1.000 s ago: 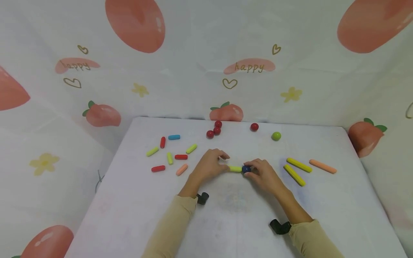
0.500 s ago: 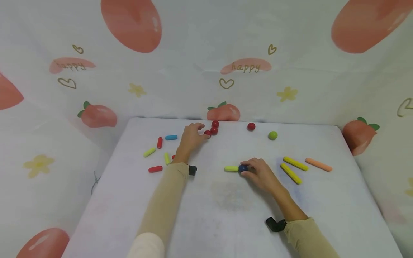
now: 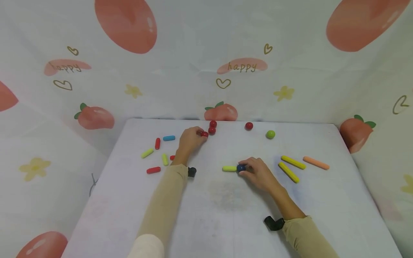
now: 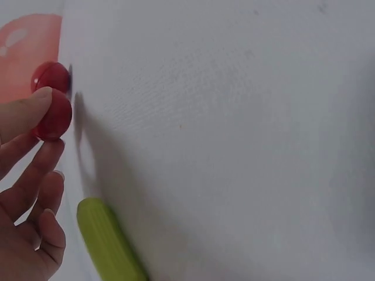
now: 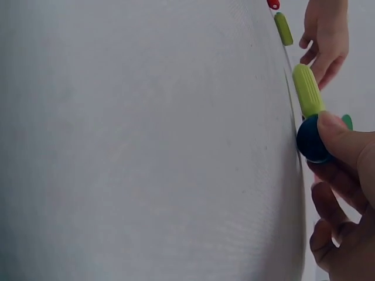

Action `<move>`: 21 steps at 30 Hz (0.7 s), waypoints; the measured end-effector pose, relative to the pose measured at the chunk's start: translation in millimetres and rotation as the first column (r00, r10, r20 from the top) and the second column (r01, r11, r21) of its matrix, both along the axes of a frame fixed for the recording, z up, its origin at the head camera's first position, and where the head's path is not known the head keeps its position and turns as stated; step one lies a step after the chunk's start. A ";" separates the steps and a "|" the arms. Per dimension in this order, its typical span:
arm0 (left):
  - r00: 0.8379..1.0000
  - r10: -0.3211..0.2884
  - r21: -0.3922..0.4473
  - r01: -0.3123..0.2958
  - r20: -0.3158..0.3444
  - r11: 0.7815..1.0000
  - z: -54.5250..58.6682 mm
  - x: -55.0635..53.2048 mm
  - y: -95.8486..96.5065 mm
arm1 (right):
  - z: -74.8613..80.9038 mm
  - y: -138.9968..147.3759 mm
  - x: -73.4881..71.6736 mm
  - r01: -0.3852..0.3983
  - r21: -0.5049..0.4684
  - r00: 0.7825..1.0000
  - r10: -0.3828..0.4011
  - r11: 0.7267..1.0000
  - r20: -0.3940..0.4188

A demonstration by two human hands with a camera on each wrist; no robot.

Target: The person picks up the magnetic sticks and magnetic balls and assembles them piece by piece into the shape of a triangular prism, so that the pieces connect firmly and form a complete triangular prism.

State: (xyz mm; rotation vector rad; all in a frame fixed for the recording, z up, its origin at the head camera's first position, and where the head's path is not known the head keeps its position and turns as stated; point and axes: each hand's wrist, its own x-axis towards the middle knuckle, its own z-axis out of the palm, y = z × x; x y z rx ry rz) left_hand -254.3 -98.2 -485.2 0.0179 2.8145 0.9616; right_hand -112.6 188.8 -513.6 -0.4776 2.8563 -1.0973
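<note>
My left hand point(image 3: 190, 141) pinches a glossy red ball point(image 3: 204, 134) between thumb and fingers near the back of the table; in the left wrist view the thumb lies over this red ball point(image 4: 57, 117). Two more red balls point(image 3: 212, 130) sit just right of it. At mid-table my right hand point(image 3: 260, 174) holds a dark blue ball point(image 3: 240, 168) between thumb and finger. A short yellow-green ribbed stick point(image 3: 229, 168) lies end-on against that ball's left side. In the right wrist view the stick point(image 5: 307, 89) meets the blue ball point(image 5: 312, 139); whether they are joined cannot be told.
Short sticks, including a blue one point(image 3: 169, 138) and a red one point(image 3: 153, 170), lie scattered at left, some behind the left forearm. Longer yellow sticks point(image 3: 288, 172) and an orange one point(image 3: 316, 163) lie at right. A red ball point(image 3: 248, 126) and green ball point(image 3: 270, 134) stand at back.
My left hand has left the yellow-green stick, reached back and left, and now pinches the nearest red ball. The right hand keeps holding the blue ball. The head view has shifted slightly.
</note>
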 end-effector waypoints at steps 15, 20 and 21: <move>0.985 -0.171 0.039 0.169 0.030 0.985 9.0 78.0 14.9 | 2.2 3.0 -4.6 0.023 0.029 0.999 -0.024 0.999 0.035; 0.971 -0.217 0.109 0.207 0.095 0.972 4.3 97.8 19.6 | 3.2 3.2 -5.0 0.025 0.017 0.999 -0.025 1.000 0.047; 0.971 -0.217 0.122 0.205 0.096 0.971 2.9 100.4 19.9 | 3.2 3.4 -5.2 0.020 0.016 0.999 -0.021 1.000 0.045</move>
